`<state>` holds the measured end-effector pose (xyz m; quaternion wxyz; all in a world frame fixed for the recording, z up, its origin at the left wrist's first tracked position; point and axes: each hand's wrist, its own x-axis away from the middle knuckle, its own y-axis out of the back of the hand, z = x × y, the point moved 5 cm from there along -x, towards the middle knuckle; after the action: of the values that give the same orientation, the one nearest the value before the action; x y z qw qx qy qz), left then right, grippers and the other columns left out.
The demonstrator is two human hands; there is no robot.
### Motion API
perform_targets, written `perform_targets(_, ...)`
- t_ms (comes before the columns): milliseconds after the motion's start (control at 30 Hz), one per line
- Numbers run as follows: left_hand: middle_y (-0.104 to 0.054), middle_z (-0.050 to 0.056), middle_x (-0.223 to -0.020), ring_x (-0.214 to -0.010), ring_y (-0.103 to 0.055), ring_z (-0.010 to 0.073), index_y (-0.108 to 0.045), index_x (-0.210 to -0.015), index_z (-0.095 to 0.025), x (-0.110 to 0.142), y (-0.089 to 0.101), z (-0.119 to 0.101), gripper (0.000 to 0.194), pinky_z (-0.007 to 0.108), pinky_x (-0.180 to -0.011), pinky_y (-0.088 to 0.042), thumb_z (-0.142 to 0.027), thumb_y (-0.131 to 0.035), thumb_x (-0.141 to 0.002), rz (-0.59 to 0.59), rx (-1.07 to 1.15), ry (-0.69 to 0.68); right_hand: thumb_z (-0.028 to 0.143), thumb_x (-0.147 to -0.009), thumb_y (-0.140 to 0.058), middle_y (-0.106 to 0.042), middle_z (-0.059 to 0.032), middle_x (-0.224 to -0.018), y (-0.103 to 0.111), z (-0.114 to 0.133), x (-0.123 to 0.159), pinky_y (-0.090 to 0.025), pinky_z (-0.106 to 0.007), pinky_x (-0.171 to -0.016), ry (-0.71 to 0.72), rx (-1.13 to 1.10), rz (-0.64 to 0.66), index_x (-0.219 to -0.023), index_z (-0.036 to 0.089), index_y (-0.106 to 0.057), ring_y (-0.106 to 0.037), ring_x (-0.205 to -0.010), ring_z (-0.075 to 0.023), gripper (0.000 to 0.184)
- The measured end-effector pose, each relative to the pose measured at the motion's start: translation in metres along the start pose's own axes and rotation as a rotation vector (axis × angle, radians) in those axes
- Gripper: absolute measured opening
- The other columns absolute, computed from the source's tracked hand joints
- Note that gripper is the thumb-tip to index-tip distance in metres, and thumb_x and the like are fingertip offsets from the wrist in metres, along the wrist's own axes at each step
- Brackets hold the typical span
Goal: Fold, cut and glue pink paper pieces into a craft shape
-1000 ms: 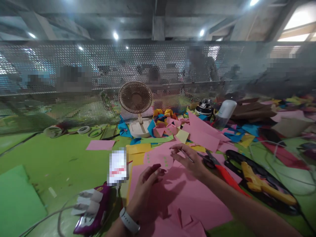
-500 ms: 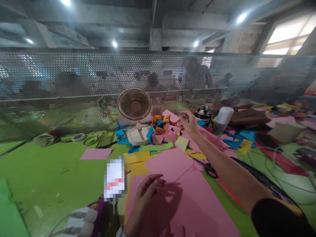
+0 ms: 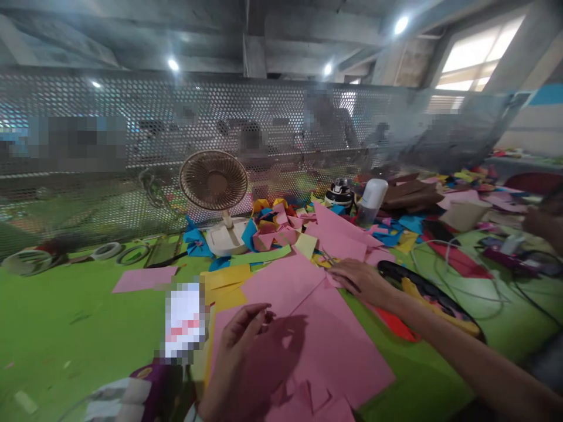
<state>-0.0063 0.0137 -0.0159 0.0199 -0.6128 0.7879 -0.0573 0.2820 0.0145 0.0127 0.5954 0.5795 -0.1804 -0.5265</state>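
Observation:
My left hand (image 3: 244, 328) hovers above a large pink paper sheet (image 3: 338, 346), its fingers curled in and the thumb near the fingertips. Nothing shows between them, and its shadow falls on the sheet. At the sheet's upper right corner, my right hand (image 3: 363, 281) is closed over the handles of a pair of scissors (image 3: 326, 257). Only the blades stick out past the fingers. Folded and cut pink paper pieces (image 3: 314, 398) lie at the sheet's near edge. A yellow paper (image 3: 229, 276) rests at its upper left.
A small fan (image 3: 214, 180) stands behind a heap of coloured paper (image 3: 281, 228). A clear bottle with a white top (image 3: 373, 199) and a black tray (image 3: 444, 293) are on the right. On the left lie a lit phone (image 3: 183, 319), tape rolls (image 3: 108, 251) and a purple power strip (image 3: 152, 381).
My right hand has come back from the paper heap, down to the scissors, and closed over their handles. My left hand keeps its pose over the pink sheet. The view has turned right.

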Motion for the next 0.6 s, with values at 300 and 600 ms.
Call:
perform_targets(300,-0.067,0.006,-0.089,-0.087,-0.060,0.0181,-0.064,-0.097,-0.017,0.003,0.000,-0.021,0.025,0.026,-0.076,-0.046,-0.034,-0.062,-0.079,-0.043,-0.067,-0.070,0.008,-0.084,-0.045,-0.064,-0.0116,-0.096,-0.024,-0.023,0.005,-0.041,-0.037,-0.084,0.080,0.324,0.158,-0.109,0.019,-0.063,-0.056,-0.094,-0.0228,0.032)
perform_targets(600,-0.066,0.006,-0.093,-0.089,-0.060,0.0167,-0.062,-0.101,-0.017,-0.001,0.007,-0.028,0.027,0.027,-0.077,-0.047,-0.032,-0.063,-0.078,-0.100,-0.087,-0.135,0.022,-0.083,-0.050,-0.059,-0.0149,-0.117,-0.024,0.019,-0.024,-0.035,-0.040,-0.094,0.197,0.332,0.229,-0.127,0.013,-0.049,-0.051,-0.110,-0.0246,0.044)
